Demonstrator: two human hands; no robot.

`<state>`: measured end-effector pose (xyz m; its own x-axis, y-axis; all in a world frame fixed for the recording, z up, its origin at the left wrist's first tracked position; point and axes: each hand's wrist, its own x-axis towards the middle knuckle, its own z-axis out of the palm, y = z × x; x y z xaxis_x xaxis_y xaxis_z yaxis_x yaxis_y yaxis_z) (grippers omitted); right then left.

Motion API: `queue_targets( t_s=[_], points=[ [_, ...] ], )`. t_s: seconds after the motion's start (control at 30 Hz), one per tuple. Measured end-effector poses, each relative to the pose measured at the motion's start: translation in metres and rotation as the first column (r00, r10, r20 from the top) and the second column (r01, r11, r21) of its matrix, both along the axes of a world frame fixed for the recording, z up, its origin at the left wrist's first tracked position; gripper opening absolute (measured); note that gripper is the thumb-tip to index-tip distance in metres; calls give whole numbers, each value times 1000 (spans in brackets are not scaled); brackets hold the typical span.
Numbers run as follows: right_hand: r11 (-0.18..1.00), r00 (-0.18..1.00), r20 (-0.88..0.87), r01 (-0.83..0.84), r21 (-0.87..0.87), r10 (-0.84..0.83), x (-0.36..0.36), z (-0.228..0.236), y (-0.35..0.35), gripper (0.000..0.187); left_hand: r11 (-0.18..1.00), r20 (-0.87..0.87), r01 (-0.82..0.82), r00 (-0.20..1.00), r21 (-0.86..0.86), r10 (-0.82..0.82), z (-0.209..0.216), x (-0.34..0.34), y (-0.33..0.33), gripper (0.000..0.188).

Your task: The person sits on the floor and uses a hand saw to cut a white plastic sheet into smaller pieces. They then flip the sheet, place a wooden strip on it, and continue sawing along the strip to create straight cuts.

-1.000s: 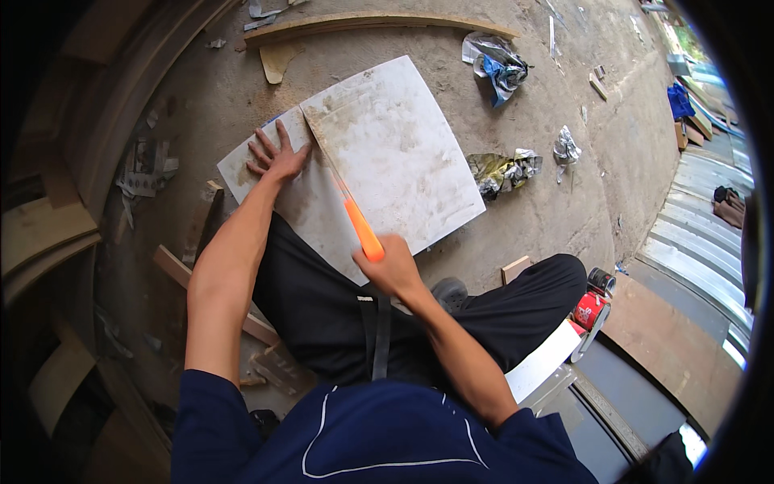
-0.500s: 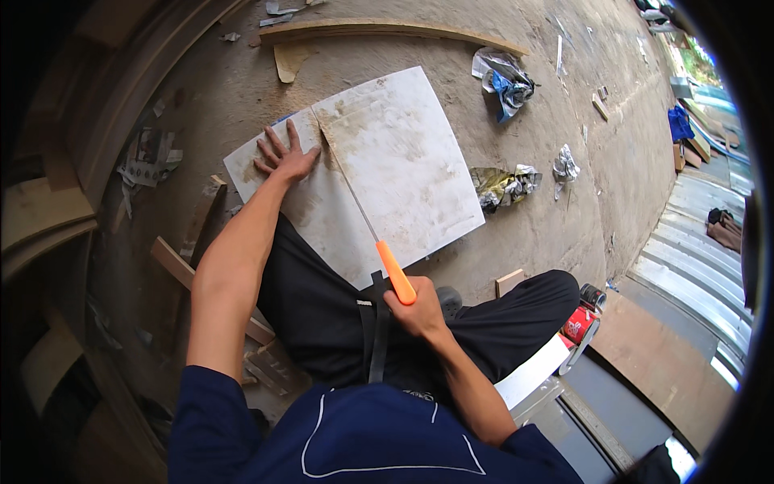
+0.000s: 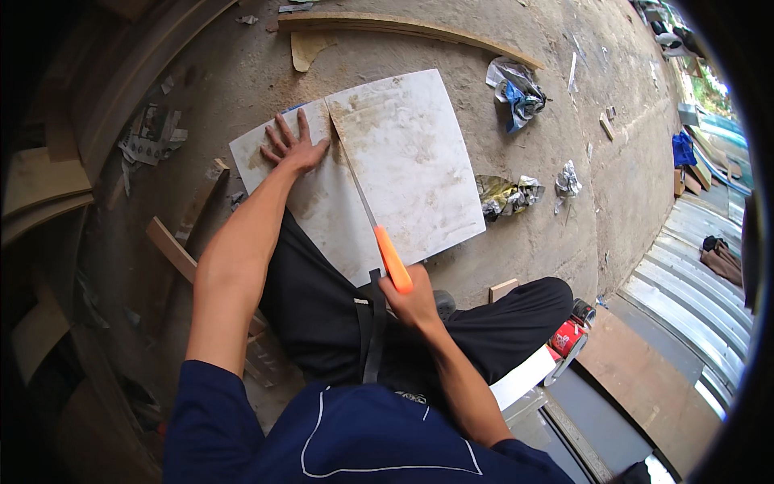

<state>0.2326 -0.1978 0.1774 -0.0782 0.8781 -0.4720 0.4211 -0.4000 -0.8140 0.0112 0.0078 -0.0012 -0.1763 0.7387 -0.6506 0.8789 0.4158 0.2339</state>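
A white board [image 3: 407, 153] with brownish smudges and sawdust on it lies in front of me, its near edge by my thigh. The thin blade of a hand saw [image 3: 393, 260] with an orange handle runs across it, the tip near a slit at the far edge. My right hand [image 3: 413, 297] is wrapped round that handle, close to my lap. Left of the blade, my left hand [image 3: 297, 147] presses flat on the board with fingers spread. A bit of something blue shows beneath the far edge, mostly hidden.
A long wooden strip [image 3: 411, 32] lies beyond the board. Crumpled printed sheets [image 3: 516, 90] litter the dusty floor at right. Wooden offcuts [image 3: 171, 248] lie to my left. A red can [image 3: 567, 337] stands beside my right knee, near corrugated metal sheets [image 3: 685, 258].
My right hand and the saw have slid slightly forward, away from me, along the slit. My left hand stays on the board. The whole view has shifted a little.
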Motion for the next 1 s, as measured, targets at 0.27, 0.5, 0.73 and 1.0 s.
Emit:
queue_targets(
  t_s=[0.27, 0.5, 0.73, 1.0],
  points=[
    [999, 999, 14, 32, -37, -31, -8, 11, 7, 29, 1000, -31, -4, 1000, 23, 5, -4, -5, -1, 100],
    [989, 997, 41, 68, -134, -63, -32, -14, 72, 35, 1000, -10, -5, 1000, 7, 5, 2, 4, 1, 98],
    [979, 998, 35, 53, -198, -46, -4, 51, 12, 34, 1000, -49, 11, 999, 6, -11, 6, -3, -1, 97],
    [995, 999, 34, 45, -91, -42, -29, -2, 60, 36, 1000, -24, 3, 1000, 4, -3, -1, -1, -1, 97]
  ],
)
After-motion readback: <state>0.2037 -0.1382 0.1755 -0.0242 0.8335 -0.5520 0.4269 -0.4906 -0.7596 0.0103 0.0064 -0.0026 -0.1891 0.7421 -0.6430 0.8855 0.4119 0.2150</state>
